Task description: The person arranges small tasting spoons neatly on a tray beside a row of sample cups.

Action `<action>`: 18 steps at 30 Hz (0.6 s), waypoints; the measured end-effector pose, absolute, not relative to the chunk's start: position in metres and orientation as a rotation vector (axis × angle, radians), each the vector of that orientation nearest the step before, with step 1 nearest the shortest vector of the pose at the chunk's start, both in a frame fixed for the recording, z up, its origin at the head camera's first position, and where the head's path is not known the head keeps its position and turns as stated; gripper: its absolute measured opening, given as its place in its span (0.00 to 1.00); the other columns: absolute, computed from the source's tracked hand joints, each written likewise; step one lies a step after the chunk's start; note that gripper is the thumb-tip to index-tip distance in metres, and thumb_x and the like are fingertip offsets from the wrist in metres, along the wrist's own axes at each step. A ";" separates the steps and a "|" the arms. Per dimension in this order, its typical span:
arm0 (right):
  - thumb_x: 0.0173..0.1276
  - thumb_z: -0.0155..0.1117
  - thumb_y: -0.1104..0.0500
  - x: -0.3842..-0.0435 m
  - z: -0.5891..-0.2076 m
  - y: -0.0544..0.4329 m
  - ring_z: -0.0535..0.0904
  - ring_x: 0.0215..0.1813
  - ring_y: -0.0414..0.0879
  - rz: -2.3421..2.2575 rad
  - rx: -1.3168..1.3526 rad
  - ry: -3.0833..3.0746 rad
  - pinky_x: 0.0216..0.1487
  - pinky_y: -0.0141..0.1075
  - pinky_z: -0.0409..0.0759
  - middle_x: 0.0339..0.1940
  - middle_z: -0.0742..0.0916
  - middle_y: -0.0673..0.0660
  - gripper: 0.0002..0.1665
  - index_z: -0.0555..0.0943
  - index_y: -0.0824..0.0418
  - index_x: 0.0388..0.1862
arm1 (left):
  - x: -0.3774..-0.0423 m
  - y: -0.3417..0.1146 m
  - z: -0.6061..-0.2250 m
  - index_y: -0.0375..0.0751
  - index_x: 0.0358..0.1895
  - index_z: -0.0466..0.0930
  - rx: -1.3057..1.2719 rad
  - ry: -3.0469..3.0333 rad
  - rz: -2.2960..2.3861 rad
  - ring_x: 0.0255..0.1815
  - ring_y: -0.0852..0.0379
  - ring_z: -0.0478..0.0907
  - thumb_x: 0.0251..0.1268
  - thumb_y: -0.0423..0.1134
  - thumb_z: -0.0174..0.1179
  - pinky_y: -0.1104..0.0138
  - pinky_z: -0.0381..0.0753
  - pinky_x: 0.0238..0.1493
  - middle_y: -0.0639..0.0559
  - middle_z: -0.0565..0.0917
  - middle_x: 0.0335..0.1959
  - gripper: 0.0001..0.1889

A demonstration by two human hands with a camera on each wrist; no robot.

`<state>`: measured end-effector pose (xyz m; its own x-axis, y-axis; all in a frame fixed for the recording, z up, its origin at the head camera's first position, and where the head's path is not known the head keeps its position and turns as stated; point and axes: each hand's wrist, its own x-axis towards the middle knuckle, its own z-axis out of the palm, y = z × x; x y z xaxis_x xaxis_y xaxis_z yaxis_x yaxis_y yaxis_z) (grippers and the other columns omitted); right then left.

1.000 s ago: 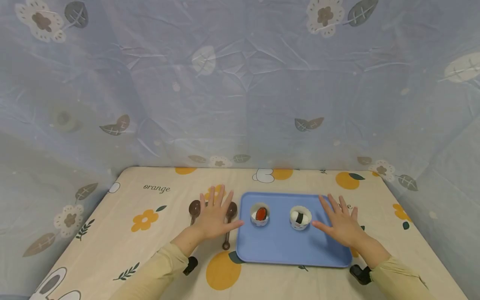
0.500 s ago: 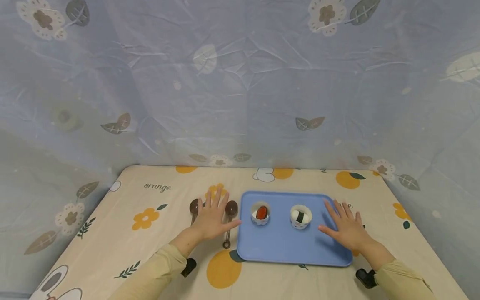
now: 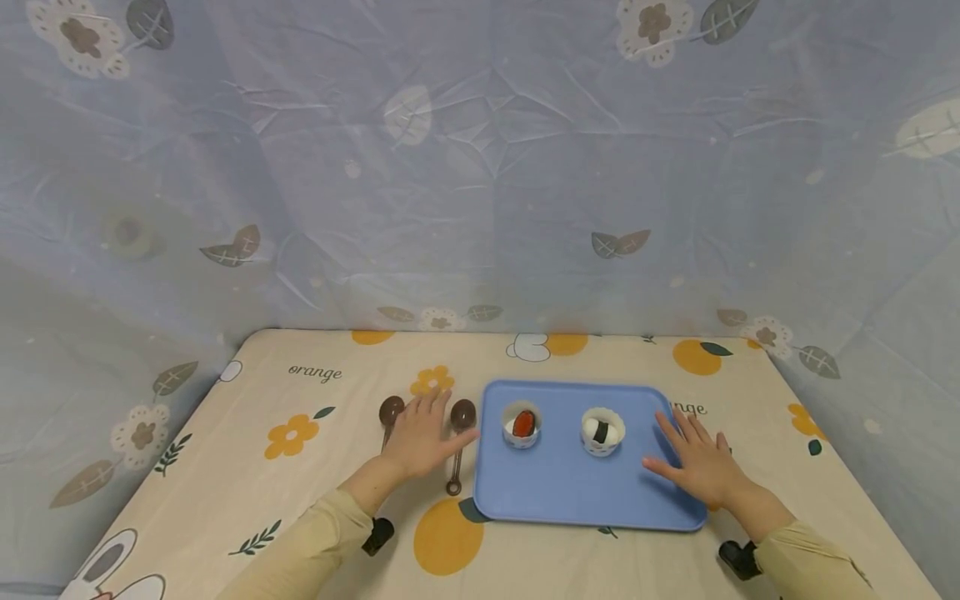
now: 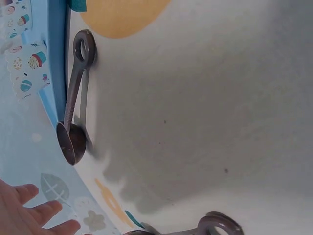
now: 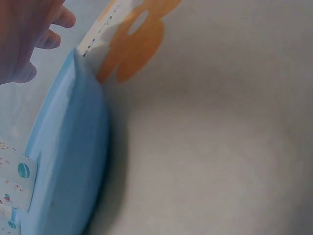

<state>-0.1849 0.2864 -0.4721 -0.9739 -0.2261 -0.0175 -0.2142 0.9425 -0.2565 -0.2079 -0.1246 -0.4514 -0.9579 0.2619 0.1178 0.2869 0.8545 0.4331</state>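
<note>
"Brown spoon (image 4: pixel 72 98) beside the left edge of the tray (image 3: pixel 570 492) — where would you grab it?"

"Mid-handle, I'd say — looks light, stiff, maybe slick. Left hand (image 3: pixel 418 439) is loose near it, holding nothing; right hand (image 3: pixel 702 469) spreads wide by the tray's right edge, also empty."

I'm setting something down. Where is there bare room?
Free: the near middle of the blue tray, in front of the left cup and right cup; tablecloth left of the left spoon.
Crowded: around the left hand, beside that spoon and the right spoon; the tray's right end, under the right hand.
</note>
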 end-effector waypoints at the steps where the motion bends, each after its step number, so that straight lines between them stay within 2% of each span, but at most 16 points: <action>1: 0.61 0.55 0.32 -0.185 -0.473 0.287 0.50 0.71 0.73 -0.396 -0.345 3.045 0.61 0.76 0.46 0.72 0.57 0.73 0.52 0.57 0.66 0.72 | -0.208 -0.124 -0.451 0.34 0.68 0.58 -0.420 -2.985 -0.709 0.67 0.30 0.59 0.60 0.71 0.45 0.36 0.60 0.64 0.33 0.63 0.68 0.46; 5: 0.61 0.54 0.31 -0.185 -0.474 0.288 0.49 0.71 0.73 -0.398 -0.332 3.016 0.61 0.76 0.45 0.72 0.56 0.73 0.53 0.55 0.66 0.72 | -0.210 -0.124 -0.448 0.35 0.68 0.60 -0.332 -3.051 -0.745 0.67 0.33 0.61 0.62 0.66 0.49 0.40 0.63 0.65 0.35 0.65 0.67 0.42; 13: 0.61 0.55 0.32 -0.183 -0.478 0.287 0.51 0.70 0.73 -0.380 -0.337 3.026 0.61 0.76 0.47 0.71 0.58 0.73 0.52 0.57 0.66 0.71 | -0.211 -0.126 -0.449 0.33 0.67 0.62 -0.189 -3.083 -0.967 0.65 0.37 0.65 0.63 0.67 0.45 0.45 0.69 0.63 0.35 0.68 0.65 0.42; 15: 0.61 0.56 0.33 -0.183 -0.479 0.287 0.52 0.70 0.73 -0.374 -0.346 3.035 0.61 0.76 0.48 0.71 0.59 0.73 0.51 0.58 0.66 0.71 | -0.211 -0.127 -0.448 0.32 0.64 0.65 -0.138 -3.086 -1.066 0.63 0.39 0.69 0.63 0.67 0.44 0.47 0.71 0.61 0.36 0.71 0.62 0.41; 18: 0.61 0.56 0.33 -0.183 -0.480 0.287 0.52 0.70 0.72 -0.376 -0.350 3.036 0.60 0.77 0.48 0.71 0.59 0.73 0.51 0.59 0.66 0.71 | -0.211 -0.127 -0.446 0.33 0.56 0.72 -0.075 -3.087 -1.156 0.53 0.44 0.77 0.64 0.66 0.44 0.53 0.78 0.53 0.38 0.79 0.54 0.37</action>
